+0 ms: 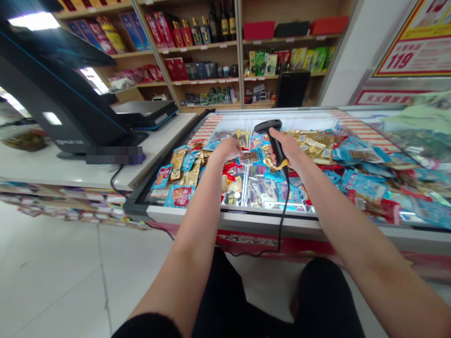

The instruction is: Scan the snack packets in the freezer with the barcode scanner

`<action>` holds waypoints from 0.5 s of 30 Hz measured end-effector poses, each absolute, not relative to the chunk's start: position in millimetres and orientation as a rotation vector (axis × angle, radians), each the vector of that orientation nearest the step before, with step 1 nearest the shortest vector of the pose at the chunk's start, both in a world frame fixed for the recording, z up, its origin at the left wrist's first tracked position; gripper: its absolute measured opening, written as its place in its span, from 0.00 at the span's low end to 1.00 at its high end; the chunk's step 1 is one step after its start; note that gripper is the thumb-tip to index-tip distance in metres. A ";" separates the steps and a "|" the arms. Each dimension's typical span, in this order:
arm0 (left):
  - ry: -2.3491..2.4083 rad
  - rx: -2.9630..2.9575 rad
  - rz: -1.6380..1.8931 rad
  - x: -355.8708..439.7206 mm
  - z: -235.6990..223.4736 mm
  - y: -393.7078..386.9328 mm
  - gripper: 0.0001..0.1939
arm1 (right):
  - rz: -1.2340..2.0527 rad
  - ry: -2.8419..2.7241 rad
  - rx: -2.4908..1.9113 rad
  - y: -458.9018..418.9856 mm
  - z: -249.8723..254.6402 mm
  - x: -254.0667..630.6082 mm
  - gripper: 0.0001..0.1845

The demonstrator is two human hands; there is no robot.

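In my right hand point(287, 148) is a black barcode scanner point(276, 143) with a yellow tip at its grip's lower end. The scanner head is level with the top of my hand, and its cord hangs down over the case's front edge. My left hand point(228, 149) pinches the left end of a small blue snack packet point(252, 157), which lies just left of the scanner. Under both hands, many packets rest on the glass top of a display case point(225, 215): gold packets point(313, 146) right of the scanner and blue packets point(364, 183) farther right.
A white counter point(151, 155) with a black register machine point(70, 94) and a flat scale point(148, 115) adjoins the case on the left. Shelves of boxes and bottles point(200, 44) stand behind. The scanner's black cord point(282, 220) loops below the front edge, above my knees.
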State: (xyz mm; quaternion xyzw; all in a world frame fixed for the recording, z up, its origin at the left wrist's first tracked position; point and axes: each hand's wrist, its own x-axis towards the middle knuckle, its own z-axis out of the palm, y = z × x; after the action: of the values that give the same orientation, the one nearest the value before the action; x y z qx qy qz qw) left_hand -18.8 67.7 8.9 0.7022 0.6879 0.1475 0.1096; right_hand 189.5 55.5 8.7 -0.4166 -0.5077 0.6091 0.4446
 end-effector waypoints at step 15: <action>1.813 1.430 1.658 -24.6 -28.6 115.5 0.09 | 1.527 -1.408 -0.973 40.4 11.1 185.4 0.20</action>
State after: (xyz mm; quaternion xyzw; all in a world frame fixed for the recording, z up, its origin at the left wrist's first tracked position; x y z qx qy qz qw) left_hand -24.6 115.5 -28.6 0.4975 0.6306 0.5767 0.1490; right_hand 185.4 40.4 11.1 -0.3867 -0.5595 0.6069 0.4113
